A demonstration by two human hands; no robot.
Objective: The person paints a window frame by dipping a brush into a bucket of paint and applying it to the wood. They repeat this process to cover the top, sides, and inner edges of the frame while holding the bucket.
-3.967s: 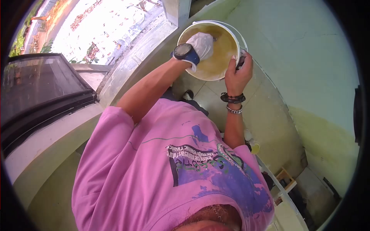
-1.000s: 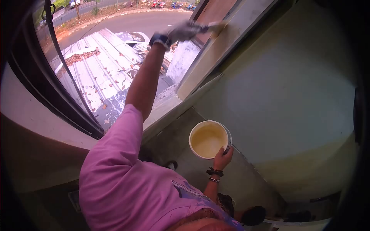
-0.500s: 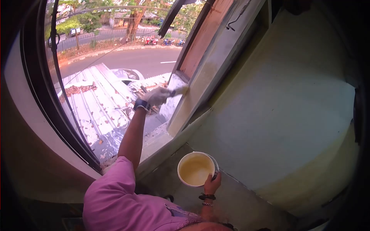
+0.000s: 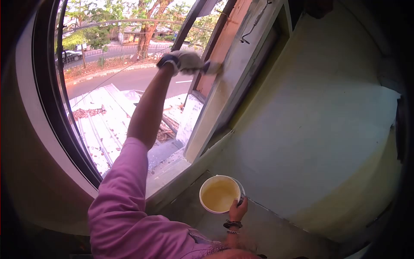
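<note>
My left hand, in a pale work glove, is closed around the handle of a paintbrush. The bristles meet the inner face of the upright window frame, where the surface looks partly coated. My bare right hand, with bracelets at the wrist, grips the rim of a white bucket at its right side. Inside the bucket is yellowish cream paint. It is held low in front of my body, near the sill.
The window opens onto a corrugated metal roof below, with a road and trees beyond. A dark window edge curves along the left. A metal hook hangs on the upper frame. To the right stands a pale wall.
My left hand has moved up along the window frame with the paintbrush, and the arm is stretched further. My right hand and the bucket have stayed nearly in place.
</note>
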